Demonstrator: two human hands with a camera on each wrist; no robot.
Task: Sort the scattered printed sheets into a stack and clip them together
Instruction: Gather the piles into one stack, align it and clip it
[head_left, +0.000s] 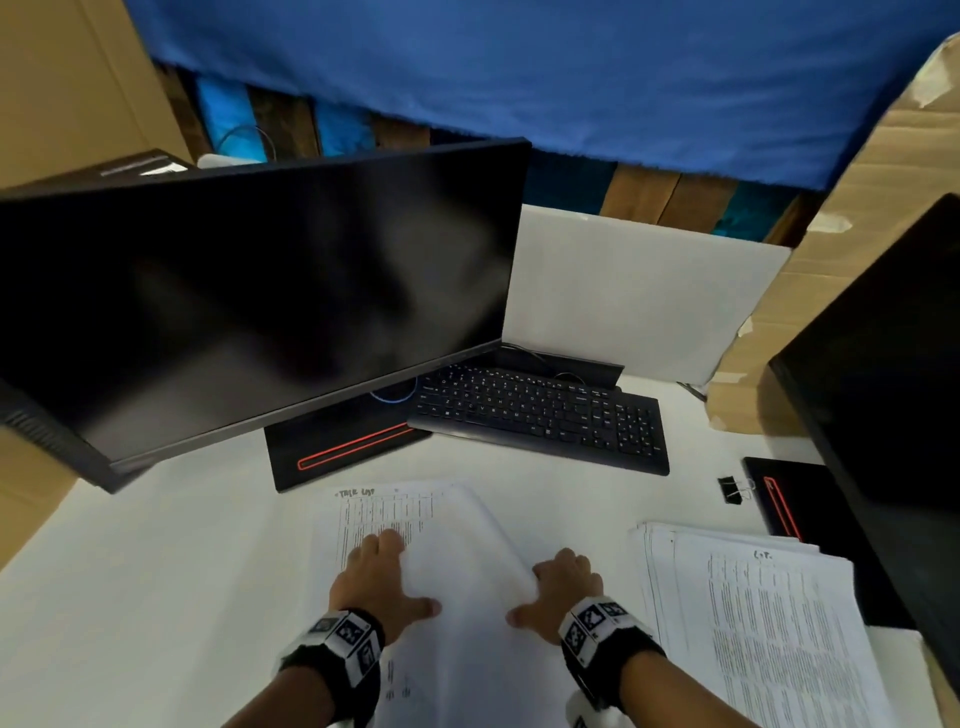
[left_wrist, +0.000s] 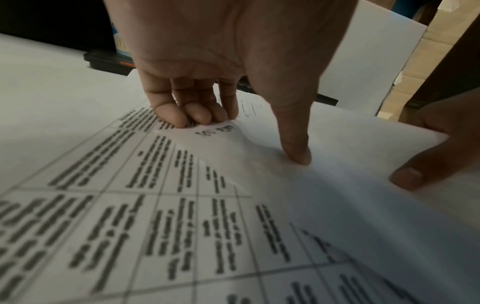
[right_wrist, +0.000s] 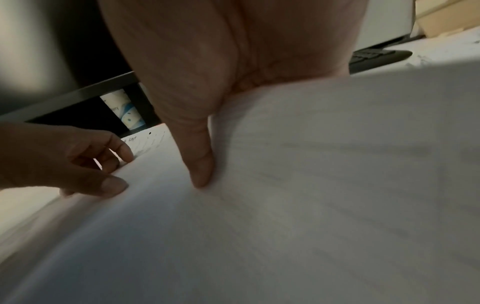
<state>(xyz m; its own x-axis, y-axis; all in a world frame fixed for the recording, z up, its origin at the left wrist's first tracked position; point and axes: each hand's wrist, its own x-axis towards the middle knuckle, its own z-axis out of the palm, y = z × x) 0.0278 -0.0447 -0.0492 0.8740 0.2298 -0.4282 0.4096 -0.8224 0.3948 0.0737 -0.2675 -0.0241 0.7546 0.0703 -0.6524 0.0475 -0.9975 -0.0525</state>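
Your left hand (head_left: 382, 582) and right hand (head_left: 558, 592) pinch opposite edges of a blank-side-up sheet (head_left: 467, 561), thumbs on top, fingers curled beneath (it bows upward), over a printed sheet (head_left: 374, 512) on the white desk (head_left: 156, 545). The stack (head_left: 769, 613) lies right, near the binder clip (head_left: 731, 489).

Handwritten heading, seemingly "TASK LIST", atop the printed sheet (head_left: 384, 514); table print and keyboard (head_left: 540, 415) legends illegible.
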